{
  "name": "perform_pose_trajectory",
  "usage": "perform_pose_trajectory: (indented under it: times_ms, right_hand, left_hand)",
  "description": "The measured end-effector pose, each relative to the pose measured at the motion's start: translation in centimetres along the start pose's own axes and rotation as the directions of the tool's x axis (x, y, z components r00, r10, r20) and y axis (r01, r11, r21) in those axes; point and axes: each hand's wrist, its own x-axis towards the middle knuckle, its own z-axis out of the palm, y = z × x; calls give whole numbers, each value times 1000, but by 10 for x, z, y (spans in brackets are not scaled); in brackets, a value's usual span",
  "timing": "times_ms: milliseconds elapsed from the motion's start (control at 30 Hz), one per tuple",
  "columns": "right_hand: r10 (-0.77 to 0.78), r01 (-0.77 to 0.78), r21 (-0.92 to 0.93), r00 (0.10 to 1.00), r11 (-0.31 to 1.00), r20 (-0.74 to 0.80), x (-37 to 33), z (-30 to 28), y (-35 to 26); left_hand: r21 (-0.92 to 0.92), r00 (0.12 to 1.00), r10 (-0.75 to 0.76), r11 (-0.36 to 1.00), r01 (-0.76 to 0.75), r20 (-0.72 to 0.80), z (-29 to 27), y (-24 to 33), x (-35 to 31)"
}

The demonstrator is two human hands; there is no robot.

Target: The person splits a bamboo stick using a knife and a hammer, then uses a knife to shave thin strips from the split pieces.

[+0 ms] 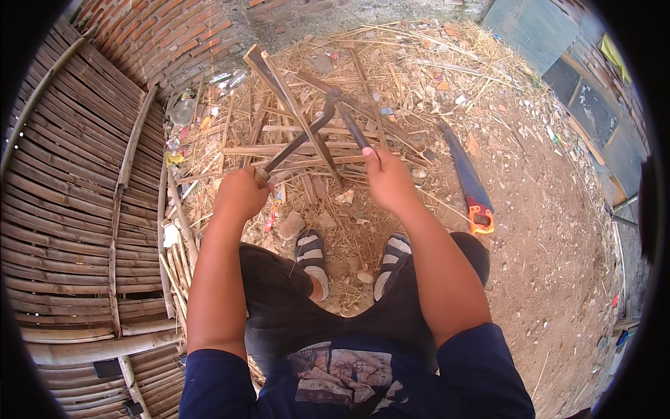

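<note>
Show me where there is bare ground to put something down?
Bare dirt lies right of the handsaw and beyond the right knee. Around the pincers held by both hands, left hand and right hand, bamboo strips crowd the ground.

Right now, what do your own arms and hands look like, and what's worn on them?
Both forearms are bare, with no gloves, watch or rings visible on the left hand or right hand. Short dark navy sleeves end near the elbows, part of a navy T-shirt with a printed picture on the chest.
</note>
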Motion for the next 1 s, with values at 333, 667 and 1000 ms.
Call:
perform_pose_trajectory:
  times_ms: [333, 667, 1000]
  right_hand:
    - [-157, 258, 435, 954, 863, -255, -19, -17, -19]
    - [-59, 64, 112, 997, 992, -48, 1, 0, -5]
    - [-122, 122, 1, 992, 993, -42, 4, 18, 11]
  left_hand:
    - [-15, 1000, 20, 1000, -20, 8, -4, 3, 2]
    - [-35, 1000, 22, 999, -22, 2, 6, -1, 6]
    - [-73, 1000, 7, 997, -6, 3, 20, -11, 12]
